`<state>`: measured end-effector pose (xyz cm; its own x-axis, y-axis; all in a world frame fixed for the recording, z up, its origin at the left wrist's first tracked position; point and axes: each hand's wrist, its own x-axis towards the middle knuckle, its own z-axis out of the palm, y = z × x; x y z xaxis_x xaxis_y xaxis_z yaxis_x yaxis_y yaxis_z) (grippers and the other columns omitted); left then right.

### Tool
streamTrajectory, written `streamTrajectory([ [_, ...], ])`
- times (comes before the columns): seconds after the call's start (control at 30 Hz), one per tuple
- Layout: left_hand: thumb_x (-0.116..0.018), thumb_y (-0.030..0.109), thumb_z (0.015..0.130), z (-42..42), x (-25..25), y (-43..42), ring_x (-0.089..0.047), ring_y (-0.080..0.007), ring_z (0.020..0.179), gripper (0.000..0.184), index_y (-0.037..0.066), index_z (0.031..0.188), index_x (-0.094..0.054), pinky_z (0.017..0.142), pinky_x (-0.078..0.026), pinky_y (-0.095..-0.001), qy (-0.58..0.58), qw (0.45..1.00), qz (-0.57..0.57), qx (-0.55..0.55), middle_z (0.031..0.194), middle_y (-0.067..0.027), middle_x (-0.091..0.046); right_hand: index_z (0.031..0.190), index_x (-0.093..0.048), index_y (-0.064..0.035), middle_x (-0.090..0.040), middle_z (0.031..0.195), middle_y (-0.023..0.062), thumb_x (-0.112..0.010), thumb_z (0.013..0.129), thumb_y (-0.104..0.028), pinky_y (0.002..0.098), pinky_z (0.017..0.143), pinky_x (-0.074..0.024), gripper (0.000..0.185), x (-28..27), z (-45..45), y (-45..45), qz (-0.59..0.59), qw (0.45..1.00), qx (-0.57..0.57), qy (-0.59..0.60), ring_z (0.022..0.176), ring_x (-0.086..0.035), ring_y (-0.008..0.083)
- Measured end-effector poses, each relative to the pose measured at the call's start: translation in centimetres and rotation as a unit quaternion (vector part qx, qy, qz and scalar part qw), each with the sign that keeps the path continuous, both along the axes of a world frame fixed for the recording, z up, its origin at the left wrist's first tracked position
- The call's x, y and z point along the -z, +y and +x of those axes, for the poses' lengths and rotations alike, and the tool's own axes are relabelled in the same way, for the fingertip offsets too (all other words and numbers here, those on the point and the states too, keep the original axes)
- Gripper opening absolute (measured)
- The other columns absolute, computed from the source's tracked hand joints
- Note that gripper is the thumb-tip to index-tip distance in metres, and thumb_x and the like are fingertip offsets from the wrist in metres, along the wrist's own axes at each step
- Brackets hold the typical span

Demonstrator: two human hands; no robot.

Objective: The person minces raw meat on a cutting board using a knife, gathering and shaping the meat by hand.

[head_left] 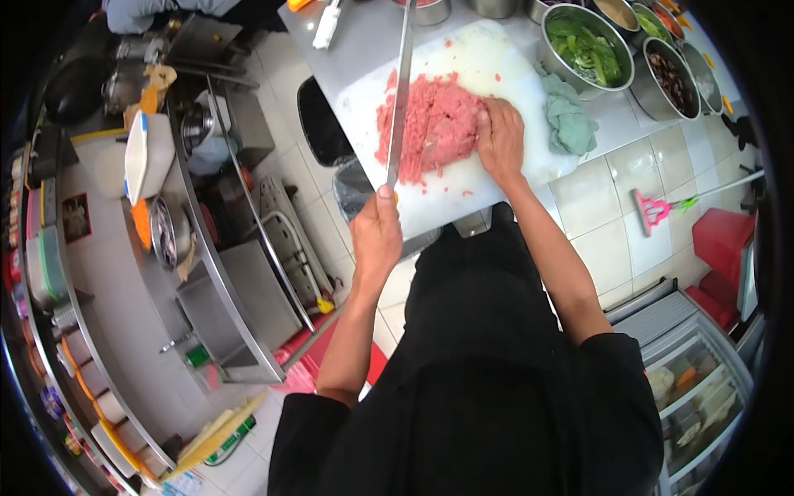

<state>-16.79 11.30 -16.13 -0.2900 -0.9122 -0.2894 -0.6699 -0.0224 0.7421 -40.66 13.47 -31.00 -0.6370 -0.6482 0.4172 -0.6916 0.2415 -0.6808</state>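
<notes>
L hand (378, 236) wraps tight round the knife (401, 103) handle, thumb near blade base — blade crosses L part of the minced meat (451, 116), on cutting board (523, 78). R hand (501, 140) touches meat's R edge — can't tell if fingers pinch any. Cloth (571, 120) nearby, R.

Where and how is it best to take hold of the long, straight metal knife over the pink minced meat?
The long, straight metal knife is probably best taken by its near end, coming from the person's own side, where the left hand closes around it. The blade points away from the person, across the pink minced meat, so the grip should stay behind it.
</notes>
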Motion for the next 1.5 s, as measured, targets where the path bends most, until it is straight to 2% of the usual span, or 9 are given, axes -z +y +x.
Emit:
streamTrajectory([
  [0.13,-0.041,0.045,0.106,1.9,8.0,-1.7,-0.064,-0.0523,0.082,0.058,-0.004,0.087,-0.064,0.072,-0.049,-0.0540,-0.200,0.977,0.007,0.069,0.080,-0.0305,-0.066,0.123,-0.060,0.0017,-0.061,0.125,0.0220,-0.047,0.101,-0.023,0.0484,0.109,-0.0350,0.036,0.4,0.0,-0.1,0.001,1.000,0.006,0.013,0.123,-0.051,0.0385],
  [0.33,-0.040,0.054,0.103,0.0,-0.5,-0.4,-0.064,-0.0529,0.086,0.069,-0.008,0.087,-0.067,0.078,-0.048,-0.0547,0.004,1.000,-0.003,0.001,0.083,-0.0367,-0.063,0.123,-0.060,0.0018,-0.061,0.124,0.0216,-0.047,0.101,-0.024,0.0483,0.109,-0.0349,0.036,-0.1,-0.1,-0.1,0.005,1.000,-0.005,0.007,0.122,-0.052,0.0387],
  [0.47,-0.041,0.055,0.103,1.3,7.6,-1.6,-0.066,-0.0511,0.082,0.070,-0.007,0.082,-0.065,0.074,-0.049,-0.0535,-0.172,0.983,-0.009,0.062,0.078,-0.0345,-0.064,0.122,-0.060,0.0020,-0.061,0.125,0.0213,-0.047,0.101,-0.024,0.0479,0.109,-0.0349,0.036,0.5,-0.2,-0.2,0.002,1.000,0.000,0.027,0.122,-0.052,0.0382],
  [0.73,-0.043,0.050,0.103,1.1,5.3,-0.5,-0.066,-0.0508,0.078,0.061,-0.003,0.082,-0.064,0.071,-0.049,-0.0544,0.068,0.997,-0.044,-0.009,0.074,-0.0328,-0.062,0.122,-0.060,0.0024,-0.061,0.126,0.0209,-0.047,0.101,-0.024,0.0481,0.110,-0.0342,0.036,0.7,-0.2,0.2,0.014,1.000,-0.006,0.015,0.123,-0.052,0.0381],
  [0.8,-0.043,0.049,0.103,1.0,6.7,-1.5,-0.065,-0.0519,0.087,0.061,-0.004,0.082,-0.065,0.076,-0.048,-0.0563,-0.176,0.982,0.003,0.062,0.082,-0.0352,-0.064,0.122,-0.060,0.0024,-0.061,0.125,0.0208,-0.047,0.101,-0.024,0.0480,0.110,-0.0344,0.036,0.7,-0.3,-0.5,0.007,1.000,-0.004,0.020,0.123,-0.052,0.0380],
  [1.07,-0.042,0.049,0.104,1.2,3.9,-0.4,-0.064,-0.0515,0.081,0.061,-0.005,0.085,-0.066,0.075,-0.049,-0.0526,0.057,0.998,-0.015,-0.019,0.077,-0.0332,-0.063,0.121,-0.060,0.0024,-0.061,0.124,0.0205,-0.047,0.101,-0.024,0.0483,0.110,-0.0345,0.036,0.1,-0.1,-0.2,0.014,1.000,-0.005,0.005,0.122,-0.052,0.0375],
  [1.2,-0.040,0.051,0.104,1.5,5.9,-1.9,-0.064,-0.0514,0.081,0.067,-0.008,0.087,-0.066,0.075,-0.049,-0.0527,-0.171,0.983,0.013,0.068,0.076,-0.0338,-0.063,0.122,-0.060,0.0021,-0.061,0.124,0.0206,-0.047,0.102,-0.024,0.0480,0.109,-0.0346,0.036,0.7,-0.4,-0.3,-0.008,0.999,-0.007,0.032,0.122,-0.052,0.0380],
  [1.4,-0.041,0.051,0.104,0.9,2.1,-1.1,-0.064,-0.0511,0.079,0.065,-0.007,0.085,-0.066,0.073,-0.048,-0.0526,0.027,0.999,0.006,-0.028,0.076,-0.0333,-0.063,0.124,-0.060,0.0012,-0.060,0.126,0.0206,-0.046,0.102,-0.025,0.0481,0.111,-0.0337,0.037,0.4,-0.1,0.0,0.020,1.000,-0.007,0.017,0.124,-0.051,0.0379],
  [1.5,-0.043,0.050,0.103,1.5,6.6,-1.9,-0.064,-0.0533,0.087,0.064,-0.006,0.085,-0.067,0.078,-0.049,-0.0544,-0.146,0.988,-0.020,0.046,0.082,-0.0356,-0.063,0.124,-0.060,0.0011,-0.060,0.126,0.0208,-0.046,0.102,-0.025,0.0484,0.110,-0.0338,0.037,0.8,-0.1,-0.4,0.014,1.000,-0.004,0.026,0.124,-0.051,0.0378],
])
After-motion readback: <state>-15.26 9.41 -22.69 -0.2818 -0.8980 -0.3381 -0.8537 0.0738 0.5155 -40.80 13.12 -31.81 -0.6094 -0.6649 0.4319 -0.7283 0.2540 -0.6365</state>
